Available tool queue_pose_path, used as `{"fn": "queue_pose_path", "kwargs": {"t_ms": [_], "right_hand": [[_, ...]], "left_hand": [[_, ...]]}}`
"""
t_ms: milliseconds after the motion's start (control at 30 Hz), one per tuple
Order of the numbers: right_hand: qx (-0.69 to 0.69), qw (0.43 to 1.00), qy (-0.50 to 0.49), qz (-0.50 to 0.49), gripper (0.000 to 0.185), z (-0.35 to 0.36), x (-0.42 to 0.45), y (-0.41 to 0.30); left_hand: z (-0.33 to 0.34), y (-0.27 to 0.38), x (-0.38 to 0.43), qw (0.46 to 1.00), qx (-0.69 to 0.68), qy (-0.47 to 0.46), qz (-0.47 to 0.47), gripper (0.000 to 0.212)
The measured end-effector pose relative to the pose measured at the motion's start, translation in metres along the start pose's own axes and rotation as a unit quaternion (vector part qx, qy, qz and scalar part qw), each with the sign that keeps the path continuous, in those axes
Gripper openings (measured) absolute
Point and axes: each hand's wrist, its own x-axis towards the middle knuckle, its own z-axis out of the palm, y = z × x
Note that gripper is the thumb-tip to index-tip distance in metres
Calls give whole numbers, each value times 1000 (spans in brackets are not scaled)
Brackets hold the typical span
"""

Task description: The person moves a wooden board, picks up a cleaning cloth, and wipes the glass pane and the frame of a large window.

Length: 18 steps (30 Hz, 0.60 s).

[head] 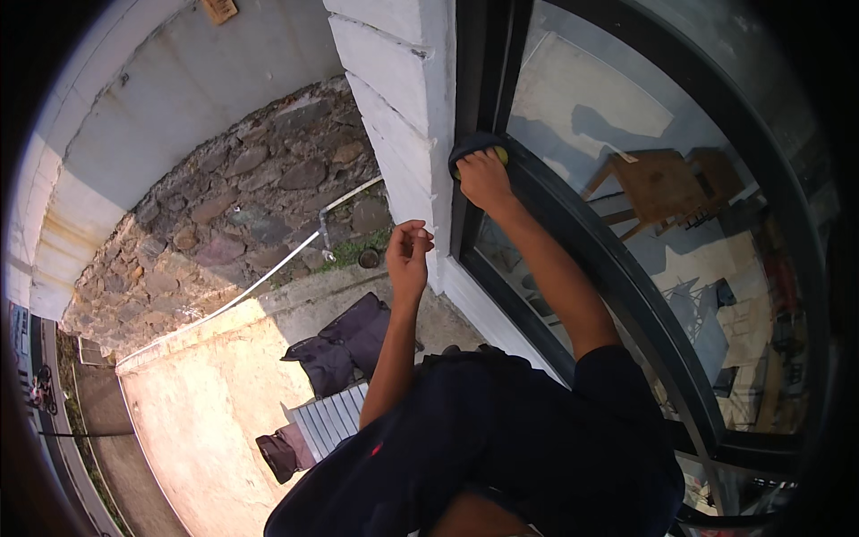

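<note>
My right hand (482,176) presses a dark cloth (475,142) onto the dark window frame (564,191), at the corner beside the white wall edge. Something yellow-green shows between the cloth and my fingers; what it is, I cannot tell. The glass pane (604,87) lies right of that hand and carries reflections. Raised in front of the white wall edge, my left hand (408,252) has its fingers loosely bent, with nothing seen in it.
A white block pillar (402,114) stands left of the frame. Beyond it are a stone wall (248,174), a white pipe (262,278) and a small dark pot (368,258). Dark fabric covers (342,342) and a ribbed grey panel (329,419) lie below my left arm. Behind the glass is wooden furniture (651,184).
</note>
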Motion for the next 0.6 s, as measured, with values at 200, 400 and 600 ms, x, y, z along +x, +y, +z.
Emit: {"fn": "queue_pose_path", "kwargs": {"t_ms": [200, 400, 600], "right_hand": [[-34, 977, 209, -30, 30, -14, 12, 15], [-27, 978, 207, 4, 37, -51, 45, 25], [-131, 976, 173, 2, 35, 37, 2, 7]], "left_hand": [[-3, 0, -2, 1000, -1, 6, -4, 16], [-4, -1, -6, 1000, 2, 15, -16, 16], [-9, -5, -9, 1000, -3, 15, -6, 15]]}}
